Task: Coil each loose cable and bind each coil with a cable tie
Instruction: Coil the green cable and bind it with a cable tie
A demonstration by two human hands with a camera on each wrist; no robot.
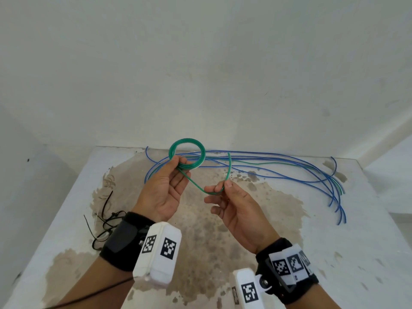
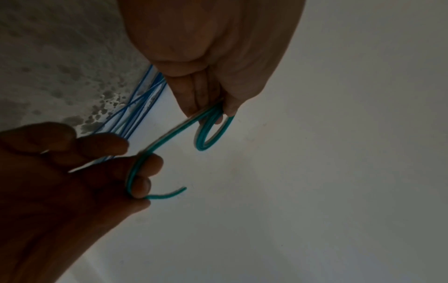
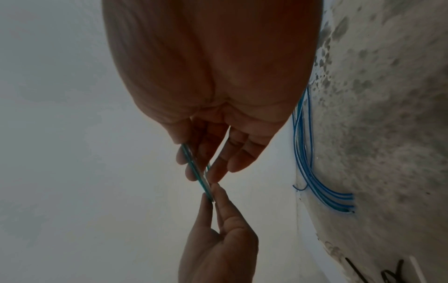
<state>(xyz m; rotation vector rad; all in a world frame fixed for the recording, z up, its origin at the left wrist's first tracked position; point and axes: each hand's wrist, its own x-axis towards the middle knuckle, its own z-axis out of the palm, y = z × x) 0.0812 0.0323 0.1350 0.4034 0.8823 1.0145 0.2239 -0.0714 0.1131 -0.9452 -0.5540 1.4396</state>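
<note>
In the head view my left hand (image 1: 179, 163) is raised above the table and pinches a small green cable coil (image 1: 187, 156) at its lower edge between thumb and fingers. A green tail (image 1: 196, 184) runs down from the coil to my right hand (image 1: 219, 188), which pinches it between thumb and forefinger; the free end (image 1: 229, 166) curves upward. The left wrist view shows the coil (image 2: 206, 137) below my left fingertips (image 2: 194, 107). Edge-on in the right wrist view, the green cable (image 3: 196, 172) runs between both hands.
Several loose blue cables (image 1: 267, 161) and one green strand lie along the far edge of the stained white table (image 1: 334, 241), trailing to the right. A heap of black cable ties (image 1: 104, 221) lies at the left edge. White walls stand close behind.
</note>
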